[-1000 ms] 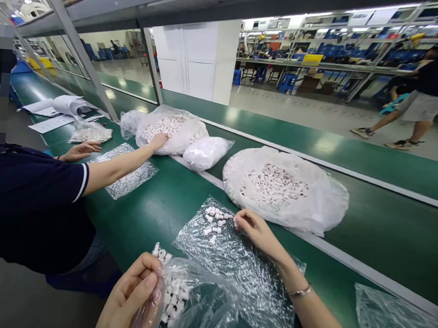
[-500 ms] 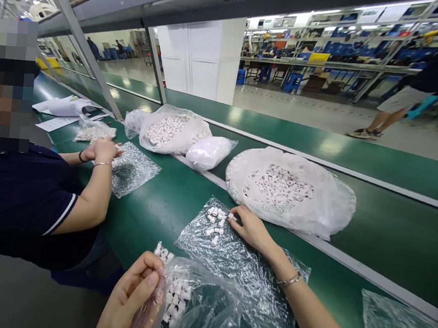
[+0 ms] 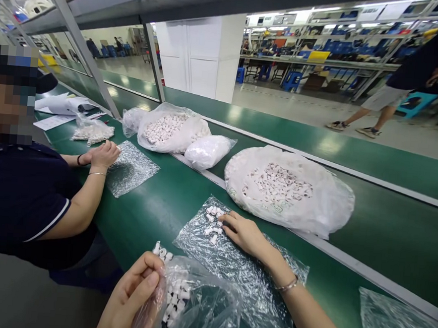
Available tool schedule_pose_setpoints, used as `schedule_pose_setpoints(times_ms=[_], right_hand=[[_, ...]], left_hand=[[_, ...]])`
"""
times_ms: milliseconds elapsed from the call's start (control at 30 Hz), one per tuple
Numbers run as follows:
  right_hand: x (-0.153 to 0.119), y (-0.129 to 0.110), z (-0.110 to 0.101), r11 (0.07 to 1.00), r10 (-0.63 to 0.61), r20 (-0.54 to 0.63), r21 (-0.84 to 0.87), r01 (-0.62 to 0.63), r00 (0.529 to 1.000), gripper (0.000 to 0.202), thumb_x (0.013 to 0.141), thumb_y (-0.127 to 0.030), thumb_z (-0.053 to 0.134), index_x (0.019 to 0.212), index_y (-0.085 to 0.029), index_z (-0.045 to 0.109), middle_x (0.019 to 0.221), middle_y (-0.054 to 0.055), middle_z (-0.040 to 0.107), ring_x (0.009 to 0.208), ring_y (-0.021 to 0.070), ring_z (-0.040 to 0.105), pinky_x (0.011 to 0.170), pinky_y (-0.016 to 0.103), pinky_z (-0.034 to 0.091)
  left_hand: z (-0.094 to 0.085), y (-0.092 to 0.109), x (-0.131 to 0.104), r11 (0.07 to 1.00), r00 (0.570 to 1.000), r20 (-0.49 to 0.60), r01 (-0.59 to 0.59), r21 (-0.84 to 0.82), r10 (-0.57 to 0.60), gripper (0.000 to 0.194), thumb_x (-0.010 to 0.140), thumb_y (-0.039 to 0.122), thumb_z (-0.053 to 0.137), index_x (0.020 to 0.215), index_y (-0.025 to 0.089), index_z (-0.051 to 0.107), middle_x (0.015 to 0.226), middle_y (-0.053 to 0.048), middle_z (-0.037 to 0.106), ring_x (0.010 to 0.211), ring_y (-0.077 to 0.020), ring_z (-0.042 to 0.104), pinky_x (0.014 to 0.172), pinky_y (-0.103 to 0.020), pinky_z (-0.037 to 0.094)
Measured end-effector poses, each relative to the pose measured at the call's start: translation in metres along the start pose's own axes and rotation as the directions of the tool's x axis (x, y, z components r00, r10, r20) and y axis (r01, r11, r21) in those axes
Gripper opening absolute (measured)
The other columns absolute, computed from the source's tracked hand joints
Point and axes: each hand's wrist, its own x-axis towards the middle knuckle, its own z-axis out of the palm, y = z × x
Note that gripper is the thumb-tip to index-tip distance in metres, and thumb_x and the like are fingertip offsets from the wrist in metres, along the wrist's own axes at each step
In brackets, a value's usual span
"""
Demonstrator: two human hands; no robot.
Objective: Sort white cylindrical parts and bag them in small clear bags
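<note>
My left hand (image 3: 133, 293) is closed on the rim of a clear plastic bag (image 3: 208, 304), thumb pressed against the fingers. Inside it lie several small white plastic fittings (image 3: 176, 297), with more white pieces (image 3: 162, 252) showing beyond my fingers. My right hand (image 3: 246, 234) reaches over a flat clear plastic sheet or bag (image 3: 198, 238), its thumb and fingers apart at the edge of a small group of white fittings (image 3: 213, 239). Its fingertips touch or hover at the pieces; I cannot tell which. Behind it sits a large white bag (image 3: 325, 208) full of such fittings.
A co-worker (image 3: 23, 194) on the left has both hands over another clear sheet (image 3: 137, 170). Along the green bench (image 3: 150, 214) stand another bag of fittings (image 3: 167, 127) and a smaller white bag (image 3: 210, 150). Clear plastic (image 3: 399, 325) lies at right. A person (image 3: 395, 87) walks beyond.
My right hand has shifted left, farther over the group of fittings. My left hand holds the bag as before. The person in the background has moved left.
</note>
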Motion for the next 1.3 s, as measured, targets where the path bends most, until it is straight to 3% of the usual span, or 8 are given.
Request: schedule_pose_setpoints(times_ms=[167, 367, 533, 733, 1033, 1100, 1200, 1300], right_hand=[[0.000, 0.002, -0.008, 0.989, 0.059, 0.015, 0.138, -0.061, 0.998, 0.028, 0.092, -0.048, 0.053, 0.098, -0.022, 0.060, 0.075, -0.001, 0.053, 0.060, 0.0133, 0.044, 0.056, 0.025, 0.038], [0.000, -0.009, -0.023, 0.923, 0.110, 0.015, 0.370, -0.108, 0.994, 0.057, 0.098, -0.060, 0.004, 0.098, -0.022, 0.047, 0.070, -0.002, 0.045, 0.045, 0.0104, 0.031, 0.034, 0.022, 0.029], [-0.003, -0.017, -0.012, 0.939, 0.129, 0.038, 0.316, -0.134, 0.991, 0.042, 0.096, -0.058, 0.040, 0.083, -0.021, 0.053, 0.066, -0.004, 0.046, 0.050, 0.0092, 0.033, 0.044, 0.021, 0.029], [-0.006, -0.013, 0.005, 0.963, 0.134, 0.049, 0.229, -0.142, 0.990, 0.027, 0.083, -0.047, 0.069, 0.093, -0.022, 0.064, 0.062, -0.003, 0.052, 0.056, 0.0126, 0.040, 0.052, 0.024, 0.030], [-0.007, -0.015, -0.019, 0.835, 0.124, 0.081, 0.531, -0.148, 0.989, 0.047, 0.099, -0.060, 0.020, 0.116, -0.025, 0.045, 0.083, -0.001, 0.058, 0.037, 0.0055, 0.026, 0.028, 0.019, 0.023], [-0.008, -0.020, -0.018, 0.819, 0.106, 0.096, 0.557, -0.142, 0.990, 0.043, 0.099, -0.058, 0.024, 0.111, -0.024, 0.049, 0.084, -0.001, 0.060, 0.037, 0.0049, 0.027, 0.028, 0.018, 0.022], [-0.011, -0.030, -0.011, 0.912, 0.036, 0.128, 0.401, -0.085, 0.991, 0.034, 0.098, -0.051, 0.044, 0.092, -0.021, 0.060, 0.083, 0.000, 0.064, 0.052, 0.0087, 0.051, 0.044, 0.020, 0.042], [-0.015, -0.033, 0.003, 0.995, -0.100, 0.150, -0.008, 0.102, 0.984, 0.029, 0.101, -0.040, 0.043, 0.106, -0.024, 0.066, 0.101, 0.004, 0.069, 0.087, 0.0182, 0.064, 0.077, 0.032, 0.051]], left_hand=[[-0.002, -0.001, -0.001, 1.000, 1.000, -0.010, 0.012, -0.005, -0.013, 0.028, 0.084, 0.047, 0.065, 0.081, 0.021, 0.054, 0.036, 0.009, 0.035, 0.031, -0.0031, 0.021, 0.036, -0.015, 0.016], [-0.003, -0.002, 0.000, 1.000, 0.999, -0.028, 0.020, -0.015, -0.021, 0.030, 0.081, 0.047, 0.068, 0.080, 0.021, 0.053, 0.040, 0.010, 0.033, 0.033, -0.0028, 0.022, 0.036, -0.015, 0.017], [-0.003, -0.003, 0.001, 1.000, 1.000, 0.006, 0.008, -0.002, -0.008, 0.028, 0.085, 0.047, 0.064, 0.081, 0.021, 0.054, 0.036, 0.009, 0.033, 0.032, -0.0026, 0.020, 0.037, -0.014, 0.016], [-0.003, -0.001, -0.001, 0.999, 0.999, -0.013, 0.031, -0.020, -0.031, 0.029, 0.082, 0.047, 0.066, 0.081, 0.021, 0.054, 0.038, 0.009, 0.033, 0.033, -0.0034, 0.021, 0.037, -0.014, 0.018], [-0.002, -0.001, -0.002, 0.999, 1.000, -0.023, 0.020, -0.034, -0.021, 0.028, 0.083, 0.046, 0.066, 0.080, 0.021, 0.054, 0.038, 0.009, 0.032, 0.033, -0.0025, 0.020, 0.038, -0.014, 0.019], [-0.002, -0.001, -0.002, 0.999, 1.000, -0.018, 0.021, -0.035, -0.022, 0.029, 0.083, 0.046, 0.066, 0.081, 0.021, 0.054, 0.038, 0.009, 0.032, 0.034, -0.0021, 0.021, 0.038, -0.014, 0.018], [-0.002, -0.002, -0.002, 0.999, 1.000, -0.018, 0.021, -0.037, -0.022, 0.029, 0.082, 0.046, 0.067, 0.081, 0.021, 0.054, 0.039, 0.009, 0.033, 0.034, -0.0021, 0.021, 0.038, -0.014, 0.018], [-0.002, -0.002, -0.002, 0.999, 1.000, -0.011, 0.018, -0.028, -0.019, 0.027, 0.084, 0.045, 0.066, 0.080, 0.021, 0.054, 0.038, 0.009, 0.033, 0.034, -0.0023, 0.021, 0.038, -0.014, 0.019]])
